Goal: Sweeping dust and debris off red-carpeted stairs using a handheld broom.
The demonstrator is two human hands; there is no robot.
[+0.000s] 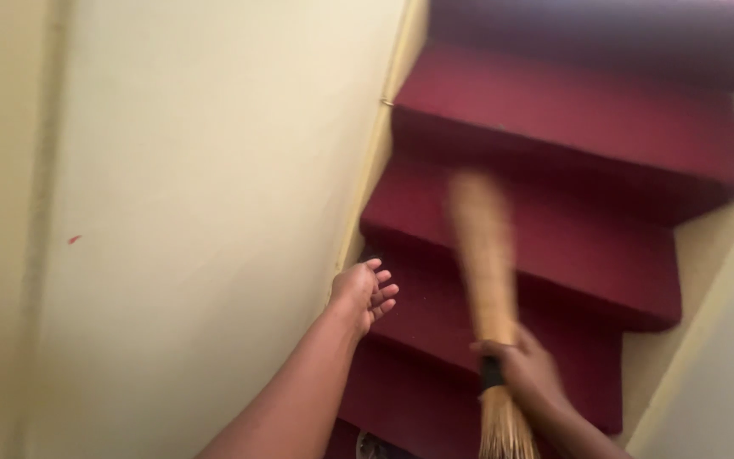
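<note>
The right hand (530,374), at about five o'clock in the head view, has its grip closed round a bundled straw broom (488,280) at a dark binding band (491,374). The broom's long end slants up toward twelve o'clock over the red carpeted stairs (588,246) and is blurred, so whether it touches a step cannot be told; its short stub end points down at six o'clock. The left hand (364,293), near the centre, holds nothing: its grip is loosely open, fingers curled, close beside the cream wall (206,195) at nine o'clock, just by the stair edge. A small red mark (74,240) sits on that wall.
</note>
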